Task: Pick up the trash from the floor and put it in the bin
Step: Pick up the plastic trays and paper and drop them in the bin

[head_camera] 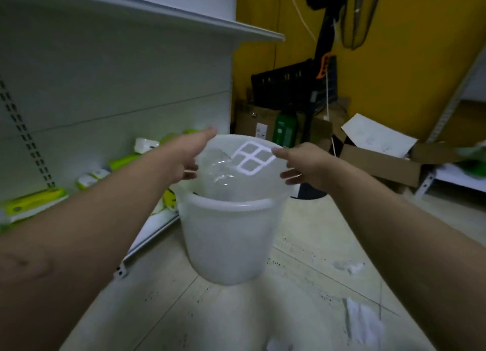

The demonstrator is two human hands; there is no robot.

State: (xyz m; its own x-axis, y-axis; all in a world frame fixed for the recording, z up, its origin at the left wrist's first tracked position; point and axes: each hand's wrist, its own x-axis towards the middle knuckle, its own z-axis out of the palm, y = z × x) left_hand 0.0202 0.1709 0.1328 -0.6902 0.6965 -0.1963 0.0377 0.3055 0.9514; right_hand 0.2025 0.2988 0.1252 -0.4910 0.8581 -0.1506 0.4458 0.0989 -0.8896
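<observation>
A translucent white bin (pixel 226 245) stands on the tiled floor in front of me. Its round translucent lid (pixel 249 185), marked with a white grid, is tilted up over the bin's mouth. My left hand (pixel 184 157) grips the lid's left edge, thumb on top and fingers underneath. My right hand (pixel 302 164) grips the right edge the same way. Crumpled white paper (pixel 364 321) lies on the floor at the lower right. A smaller scrap (pixel 349 267) lies right of the bin, and another white piece (pixel 278 345) shows at the bottom edge.
A white shelving unit (pixel 105 87) with green-and-white packs (pixel 34 203) runs along the left. Open cardboard boxes (pixel 381 161), a black crate (pixel 292 87) and a metal rack (pixel 447 171) crowd the yellow wall behind and to the right.
</observation>
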